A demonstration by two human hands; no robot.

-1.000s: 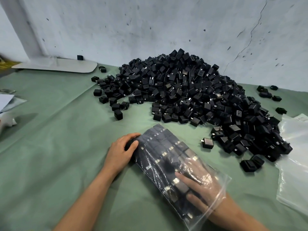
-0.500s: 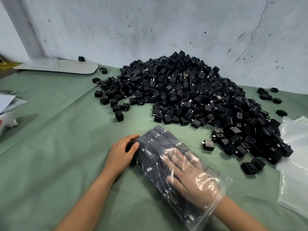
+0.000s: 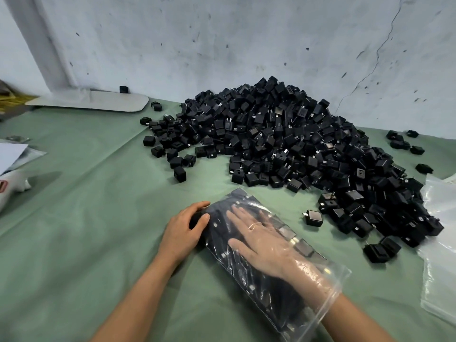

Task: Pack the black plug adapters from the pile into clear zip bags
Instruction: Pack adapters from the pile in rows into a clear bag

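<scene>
1. a clear plastic zip bag (image 3: 249,282), packed with rows of black adapters, is laid slantwise on the green cloth-covered table (image 3: 74,243), with its open mouth turned to the near right.
2. the bag's far left corner is gripped by the left hand (image 3: 183,230), with fingers and thumb curled round it.
3. the right hand (image 3: 266,243) is pushed in through the mouth and laid flat on the packed adapters, fingers straight, nothing grasped.
4. a big pile of small black cube-shaped plug adapters (image 3: 283,144) is heaped against the wall beyond the bag; its near edge is parted from the bag by a strip of bare cloth.
5. a single black adapter (image 3: 313,217) is seen in that strip, between bag and pile.
6. a stack of empty clear plastic bags (image 3: 439,243) is spread at the right edge, beside the pile's foot.
7. wide open cloth is left on the bag's left side; a flat white board (image 3: 93,102) is set far left by the wall.
</scene>
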